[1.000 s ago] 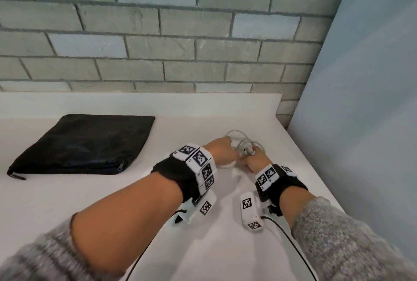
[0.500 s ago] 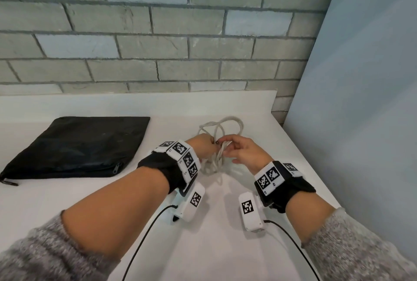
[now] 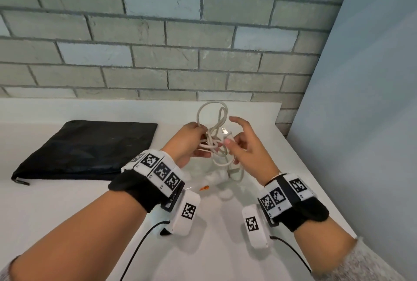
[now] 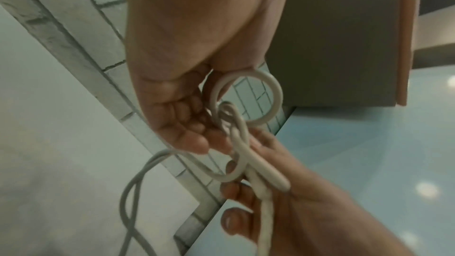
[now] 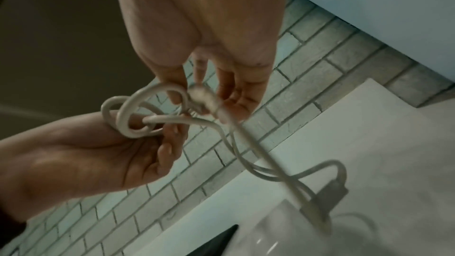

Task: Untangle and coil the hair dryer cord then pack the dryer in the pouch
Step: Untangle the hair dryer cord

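Where the two forearms rise from the bottom of the head view, bare white bench point(image 3: 67, 224) lies under them, with a small orange bit point(image 3: 204, 188) lying in the middle of the frame just beyond the left wristband. Past it, the white dryer point(image 3: 217, 178) lies on the bench, mostly washed out against the surface, directly under the hands. Held above it at frame centre, the left hand point(image 3: 188, 143) has its fingers curled round the knotted cord point(image 3: 212, 145); the wrist view shows a loop point(image 4: 248, 96) standing out of that grip. The right hand point(image 3: 247, 147) pinches the plug point(image 3: 226, 134) end between thumb and a finger, its other fingers spread loose. Cord strands hang from the knot down to the dryer. Left of the hands, well apart from them, the black pouch point(image 3: 90, 147) lies flat; whether its zip is open cannot be told. Behind everything runs a brick wall point(image 3: 158, 32), and a pale panel point(image 3: 361, 122) closes the right side near the bench edge.
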`<state>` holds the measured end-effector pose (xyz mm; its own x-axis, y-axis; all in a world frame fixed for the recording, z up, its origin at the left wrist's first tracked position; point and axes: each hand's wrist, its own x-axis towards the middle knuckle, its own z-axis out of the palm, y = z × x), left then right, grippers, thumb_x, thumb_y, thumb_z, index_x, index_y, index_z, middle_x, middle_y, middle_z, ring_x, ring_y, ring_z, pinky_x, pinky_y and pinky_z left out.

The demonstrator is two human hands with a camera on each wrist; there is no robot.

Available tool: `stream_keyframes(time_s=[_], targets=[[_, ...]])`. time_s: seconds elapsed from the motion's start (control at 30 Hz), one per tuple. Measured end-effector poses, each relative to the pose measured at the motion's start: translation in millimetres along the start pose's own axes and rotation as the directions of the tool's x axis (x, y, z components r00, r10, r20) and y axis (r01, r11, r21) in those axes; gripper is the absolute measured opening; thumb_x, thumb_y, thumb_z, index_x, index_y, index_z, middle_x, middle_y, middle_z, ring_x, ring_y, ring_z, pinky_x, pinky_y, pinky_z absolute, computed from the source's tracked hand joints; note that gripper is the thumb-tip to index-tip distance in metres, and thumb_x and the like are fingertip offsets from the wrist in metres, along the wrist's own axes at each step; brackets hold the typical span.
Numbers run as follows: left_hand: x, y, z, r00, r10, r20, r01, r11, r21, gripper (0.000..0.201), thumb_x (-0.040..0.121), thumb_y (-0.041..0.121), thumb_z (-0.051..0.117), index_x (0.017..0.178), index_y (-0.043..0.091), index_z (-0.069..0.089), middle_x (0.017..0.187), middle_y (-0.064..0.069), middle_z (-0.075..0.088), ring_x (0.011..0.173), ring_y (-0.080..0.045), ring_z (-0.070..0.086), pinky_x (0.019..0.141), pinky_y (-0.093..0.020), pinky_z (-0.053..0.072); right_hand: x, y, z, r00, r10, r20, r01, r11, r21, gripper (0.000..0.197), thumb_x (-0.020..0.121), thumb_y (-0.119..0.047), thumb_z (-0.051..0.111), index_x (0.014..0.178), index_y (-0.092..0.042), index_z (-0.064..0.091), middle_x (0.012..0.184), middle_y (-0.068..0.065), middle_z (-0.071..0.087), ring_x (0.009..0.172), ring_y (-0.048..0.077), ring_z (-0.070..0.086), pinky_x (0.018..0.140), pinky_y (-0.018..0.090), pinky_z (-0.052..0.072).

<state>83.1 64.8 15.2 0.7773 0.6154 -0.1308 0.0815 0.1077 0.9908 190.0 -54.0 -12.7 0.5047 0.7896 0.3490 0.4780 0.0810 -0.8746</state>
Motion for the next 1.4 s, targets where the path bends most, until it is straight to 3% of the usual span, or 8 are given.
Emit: stream_keyframes(time_s=[0.17,0.3,0.63,0.83,0.93,1.1,1.27,1.4], targets=[[-7.8,21.8,-23.0,1.0,0.016,0.015,-0.011,0.944,-0.331,0.026,0.097,0.013,0.032,0.086,0.006,0.055,0.058,-0.001,0.072,0.049,-0.01,0.062,0.053,-0.023,0.049,-11.3,-3.4,-7.4,0.996,0.085,-0.028,-0.076,0.973,0.218,0.024,0.088,-0.006,0.053,0.109,-0.019,0.052,0.065,0.006,0.047,0.062,0.018,0.054,0.05,0.022,0.044],[-22.3,41.7,-37.7,0.989,0.079,0.127,-0.039,0.956,-0.291,0.018,0.095,0.016,0.037,0.086,0.016,0.053,0.063,0.001,0.072,0.052,-0.008,0.06,0.049,-0.018,0.05,-16.7,13.6,-14.0,0.989,0.144,0.037,-0.141,0.987,-0.076,0.034,0.083,-0.007,0.061,0.109,-0.026,0.05,0.07,0.006,0.048,0.068,0.016,0.05,0.07,0.02,0.04],[-54.5,67.4,-62.0,0.912,0.181,0.368,-0.138,0.98,-0.14,0.022,0.094,0.017,0.034,0.091,0.016,0.057,0.059,-0.003,0.06,0.047,-0.01,0.052,0.046,-0.017,0.046,9.0,37.0,-22.1,0.975,-0.009,-0.224,-0.093,0.892,-0.443,0.026,0.077,0.013,0.045,0.09,-0.005,0.058,0.079,0.012,0.051,0.067,0.026,0.049,0.059,0.016,0.037],[-78.7,84.1,-84.5,0.808,0.15,0.569,-0.235,0.969,0.079,0.017,0.078,0.029,0.058,0.091,0.017,0.059,0.07,-0.005,0.06,0.054,-0.01,0.058,0.047,-0.017,0.049,33.0,44.6,-35.6,0.864,0.302,-0.403,-0.319,0.948,0.026,0.035,0.07,0.006,0.068,0.06,-0.021,0.047,0.062,0.002,0.052,0.07,0.025,0.053,0.073,0.035,0.048],[-83.5,92.4,-95.7,0.856,0.133,0.5,-0.372,0.829,0.417,0.022,0.078,0.043,0.06,0.087,0.023,0.059,0.068,0.003,0.054,0.058,-0.01,0.05,0.053,-0.018,0.045,37.8,25.6,-38.3,0.844,0.27,-0.464,-0.157,0.951,0.267,0.034,0.072,0.004,0.069,0.06,-0.021,0.049,0.075,0.008,0.056,0.079,0.022,0.053,0.078,0.032,0.045],[-76.5,91.5,-96.0,0.873,0.384,0.3,-0.418,0.277,0.865,0.025,0.092,0.018,0.047,0.077,0.036,0.055,0.069,0.018,0.055,0.064,-0.003,0.048,0.067,-0.024,0.035,40.6,-4.0,-39.7,0.897,0.21,-0.389,0.016,0.864,0.503,0.03,0.071,0.0,0.068,0.055,-0.023,0.059,0.092,0.017,0.061,0.09,0.027,0.059,0.089,0.041,0.046],[-69.3,87.9,-94.7,0.537,0.817,0.212,-0.428,0.048,0.902,0.024,0.083,0.006,0.043,0.086,0.004,0.067,0.09,-0.014,0.059,0.084,-0.028,0.054,0.074,-0.03,0.037,44.0,-13.5,-38.4,0.919,0.238,-0.315,0.019,0.771,0.637,0.028,0.074,0.009,0.055,0.062,-0.015,0.063,0.088,0.017,0.067,0.087,0.027,0.059,0.094,0.038,0.043],[-64.6,90.3,-92.0,0.333,0.941,0.059,-0.646,0.182,0.742,0.025,0.075,-0.007,0.051,0.064,0.011,0.063,0.088,0.005,0.056,0.083,-0.003,0.055,0.079,-0.01,0.044,41.6,-8.6,-31.3,0.915,0.193,-0.353,-0.084,0.95,0.3,0.015,0.072,-0.006,0.071,0.068,-0.016,0.061,0.075,0.002,0.062,0.072,0.013,0.059,0.074,0.02,0.044]])
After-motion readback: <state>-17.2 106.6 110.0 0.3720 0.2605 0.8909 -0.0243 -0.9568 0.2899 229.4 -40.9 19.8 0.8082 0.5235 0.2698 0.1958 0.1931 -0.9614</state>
